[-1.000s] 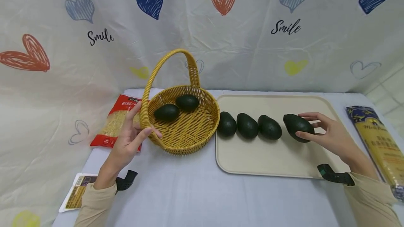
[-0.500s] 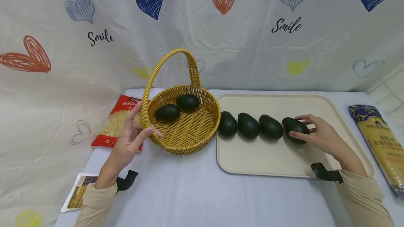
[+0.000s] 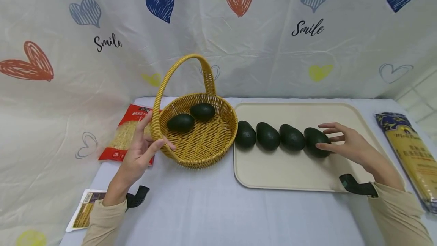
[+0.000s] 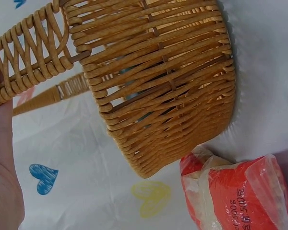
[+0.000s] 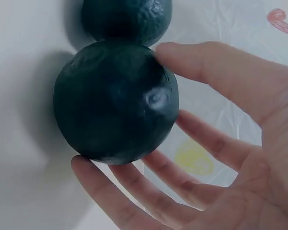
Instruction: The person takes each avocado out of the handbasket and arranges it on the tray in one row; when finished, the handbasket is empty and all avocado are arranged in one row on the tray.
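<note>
Head view: right hand, fingers spread, touches the end avocado on the tray; left hand grips the basket beside the tray.

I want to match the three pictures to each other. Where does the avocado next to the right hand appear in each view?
Head view: the avocado lies rightmost of four in a row on the beige tray, at the right hand's fingertips.
Left wrist view: not in it; only the wicker basket shows.
Right wrist view: it fills the centre-left, fingers spread around it.
Shared landmark: the neighbouring avocado, seen at the top edge.
</note>
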{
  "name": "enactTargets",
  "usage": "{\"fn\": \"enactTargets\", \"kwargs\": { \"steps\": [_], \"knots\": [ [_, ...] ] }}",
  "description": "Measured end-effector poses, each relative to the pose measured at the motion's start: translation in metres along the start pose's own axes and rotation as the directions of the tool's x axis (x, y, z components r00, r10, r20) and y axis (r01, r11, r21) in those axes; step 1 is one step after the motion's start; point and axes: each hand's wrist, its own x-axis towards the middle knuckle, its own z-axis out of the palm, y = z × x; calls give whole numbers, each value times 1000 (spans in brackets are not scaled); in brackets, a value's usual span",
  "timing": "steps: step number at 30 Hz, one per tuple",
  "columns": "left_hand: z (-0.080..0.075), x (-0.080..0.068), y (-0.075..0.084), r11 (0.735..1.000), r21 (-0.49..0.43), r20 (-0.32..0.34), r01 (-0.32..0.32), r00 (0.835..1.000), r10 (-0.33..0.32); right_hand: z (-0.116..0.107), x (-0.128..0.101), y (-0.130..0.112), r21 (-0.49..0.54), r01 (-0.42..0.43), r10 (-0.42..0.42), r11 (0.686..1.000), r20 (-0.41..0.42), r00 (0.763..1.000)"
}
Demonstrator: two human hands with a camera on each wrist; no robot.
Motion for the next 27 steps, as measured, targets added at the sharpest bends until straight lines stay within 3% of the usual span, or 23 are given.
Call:
{"fn": "enactTargets", "kwargs": {
  "steps": [5, 13, 18, 23, 27],
  "knots": [
    [1, -2, 1, 1000, 9, -7, 12, 1000, -12, 2, -2, 1, 34, 30, -31, 999, 15, 999],
    [0, 0, -2, 1000, 7, -2, -13, 1000, 13, 1, 0, -2, 19, 11, -12, 1000, 25, 1000],
    [-2, 1, -4, 1000, 2, -1, -17, 1000, 17, -10, 1, -10, -30, 40, -41, 999, -20, 999],
    [-3, 0, -3, 1000, 11, -14, -10, 1000, 10, -20, 18, -49, -134, 141, -157, 981, -120, 980],
    [0, 1, -2, 1000, -9, -14, -15, 1000, 15, -16, 33, -102, -104, 234, -246, 967, -125, 961]
  ]
}}
